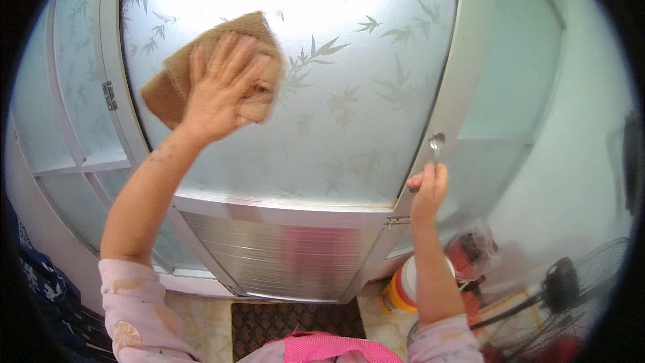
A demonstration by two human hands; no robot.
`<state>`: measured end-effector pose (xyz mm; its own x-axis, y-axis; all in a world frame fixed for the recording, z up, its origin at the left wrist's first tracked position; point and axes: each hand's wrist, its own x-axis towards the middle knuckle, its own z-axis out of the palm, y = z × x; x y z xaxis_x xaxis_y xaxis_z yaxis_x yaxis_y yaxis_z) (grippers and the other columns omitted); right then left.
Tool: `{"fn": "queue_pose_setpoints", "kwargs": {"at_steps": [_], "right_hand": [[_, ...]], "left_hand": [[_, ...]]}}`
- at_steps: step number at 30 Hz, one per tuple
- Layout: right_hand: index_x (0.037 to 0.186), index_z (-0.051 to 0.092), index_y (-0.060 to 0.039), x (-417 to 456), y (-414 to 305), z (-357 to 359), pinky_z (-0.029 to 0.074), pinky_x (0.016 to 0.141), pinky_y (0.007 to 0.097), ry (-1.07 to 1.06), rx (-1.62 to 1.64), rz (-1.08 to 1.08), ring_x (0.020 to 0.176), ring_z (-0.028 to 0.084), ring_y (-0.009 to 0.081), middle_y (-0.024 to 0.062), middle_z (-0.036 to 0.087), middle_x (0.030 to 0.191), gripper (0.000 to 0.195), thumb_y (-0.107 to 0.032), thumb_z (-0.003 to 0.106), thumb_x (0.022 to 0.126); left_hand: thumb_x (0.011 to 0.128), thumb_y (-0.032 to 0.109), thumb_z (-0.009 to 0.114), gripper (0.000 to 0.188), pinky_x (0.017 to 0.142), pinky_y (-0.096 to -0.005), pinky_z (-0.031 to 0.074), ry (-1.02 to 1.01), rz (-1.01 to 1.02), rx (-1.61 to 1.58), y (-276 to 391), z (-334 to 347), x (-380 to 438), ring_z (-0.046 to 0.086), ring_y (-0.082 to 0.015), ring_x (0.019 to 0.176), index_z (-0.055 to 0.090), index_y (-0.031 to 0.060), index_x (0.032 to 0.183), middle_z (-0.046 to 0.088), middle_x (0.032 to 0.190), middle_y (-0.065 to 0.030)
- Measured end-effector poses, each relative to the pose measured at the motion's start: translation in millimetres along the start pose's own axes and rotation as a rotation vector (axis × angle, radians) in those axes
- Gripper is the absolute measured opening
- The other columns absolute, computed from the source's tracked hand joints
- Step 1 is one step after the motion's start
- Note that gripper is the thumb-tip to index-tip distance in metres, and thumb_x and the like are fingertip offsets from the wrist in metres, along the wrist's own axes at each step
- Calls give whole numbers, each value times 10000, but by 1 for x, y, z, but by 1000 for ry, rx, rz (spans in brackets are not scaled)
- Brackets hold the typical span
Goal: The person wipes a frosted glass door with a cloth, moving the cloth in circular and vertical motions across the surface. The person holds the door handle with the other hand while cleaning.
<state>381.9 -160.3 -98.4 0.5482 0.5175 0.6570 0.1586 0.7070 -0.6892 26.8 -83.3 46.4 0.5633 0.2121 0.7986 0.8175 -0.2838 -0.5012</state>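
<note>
My left hand [221, 88] lies spread flat on a brown cloth [174, 78], pressing it against the frosted glass pane [322, 156] of a door. Part of the cloth is folded over near my thumb, and its edges are slightly blurred. Dark bamboo-leaf patterns show across the glass. At the right stile of the door, my right hand [428, 189] is closed around the metal lever handle [436, 146]. A small slide bolt [397, 221] sits just below that hand. Beneath the glass is a ribbed metal panel [282, 257].
A dark patterned doormat [297, 327] lies on the tiled floor at the door's foot. Right of it stand a white-lidded yellow and red bucket [403, 287] and an electric fan [562, 282]. Dark fabric [45, 282] hangs at the left. A hinge [109, 96] marks the left stile.
</note>
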Motion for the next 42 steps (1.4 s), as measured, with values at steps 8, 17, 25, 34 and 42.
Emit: {"fn": "queue_pose_setpoints", "kwargs": {"at_steps": [8, 17, 25, 34, 42], "right_hand": [[888, 470, -29, -3, -2, -1, 412, 536, 205, 2, -52, 46, 553, 478, 59, 3, 504, 620, 179, -198, 460, 947], [918, 479, -17, -4, 7, -5, 423, 542, 213, -7, -82, -21, 559, 497, 62, 6, 522, 616, 182, -192, 444, 956], [888, 478, -18, -5, 3, 0, 409, 516, 208, 22, -37, -23, 528, 478, 64, -5, 504, 587, 162, -167, 451, 947], [875, 459, -24, -3, 8, 3, 418, 517, 211, 30, 4, -49, 519, 458, 59, -10, 461, 579, 157, -162, 449, 947], [854, 452, -43, -5, 1, 9, 397, 503, 218, 50, -26, -28, 517, 440, 76, -4, 446, 576, 159, -176, 436, 940]], "left_hand": [[778, 471, 565, 680, 1095, -549, 100, -32, 464, -310, 125, 19, 37, 200, -216, 1366, 326, 264, 1380, 239, 1475, 11], [948, 431, 294, 517, 1138, -419, 158, -158, 783, 3, 169, 10, 37, 246, -252, 1344, 176, 252, 1419, 248, 1460, -66], [870, 442, 471, 534, 1114, -516, 95, 50, 449, -64, 59, 44, -64, 287, -310, 1321, 358, 252, 1357, 360, 1408, -42], [801, 383, 526, 477, 1053, -624, 60, -16, 60, -15, -87, 56, -197, 235, -379, 1324, 506, 182, 1233, 335, 1401, -105], [797, 405, 529, 470, 1023, -637, 73, -81, 103, -78, -25, 59, -170, 268, -361, 1311, 535, 204, 1222, 379, 1377, -92]]}}
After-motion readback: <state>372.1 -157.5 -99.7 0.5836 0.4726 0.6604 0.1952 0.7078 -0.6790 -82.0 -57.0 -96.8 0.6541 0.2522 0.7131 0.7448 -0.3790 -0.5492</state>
